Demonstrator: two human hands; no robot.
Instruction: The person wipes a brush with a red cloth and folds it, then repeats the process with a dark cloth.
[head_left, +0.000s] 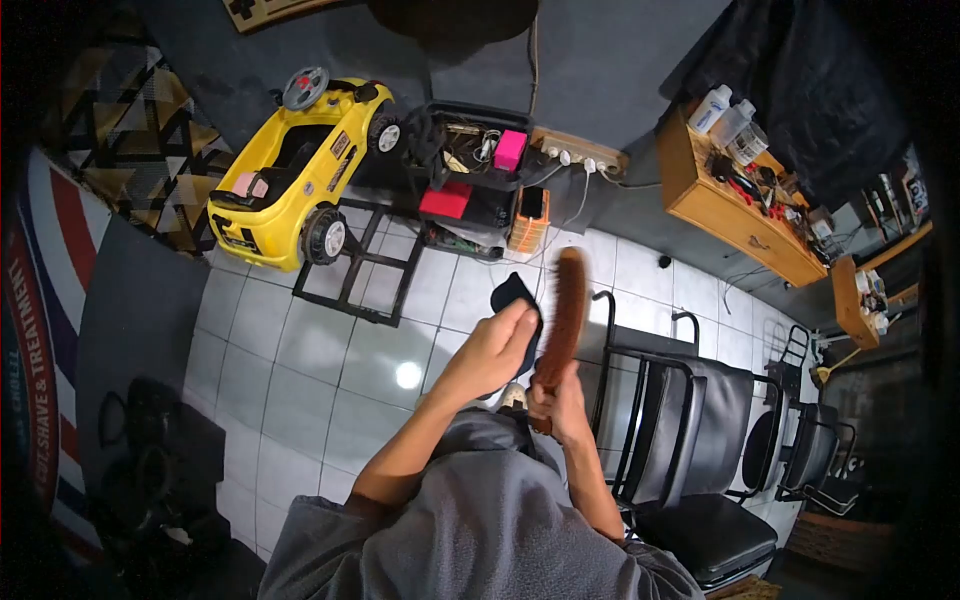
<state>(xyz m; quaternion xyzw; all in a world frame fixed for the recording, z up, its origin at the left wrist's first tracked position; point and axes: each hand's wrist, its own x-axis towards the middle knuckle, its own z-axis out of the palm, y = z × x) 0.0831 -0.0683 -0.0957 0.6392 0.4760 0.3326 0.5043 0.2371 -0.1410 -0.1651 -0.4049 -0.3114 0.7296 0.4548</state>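
Observation:
My left hand (490, 350) is closed around a flat black piece (512, 290) with a rounded top end, held up in front of my body. Its kind does not show. In my right hand (562, 408) is the handle of a long, slightly curved brush (567, 315). The brush stands nearly upright, with its brown bristles facing left toward the black piece, a small gap between them. Its top end is a little blurred.
At the back left is a yellow toy car (330, 170) beside a black metal frame (350, 305). A black trolley (465, 180) stands by the wall. Black padded chairs (695, 415) are close on my right, below a wooden drawer shelf (735, 220) with bottles and tools.

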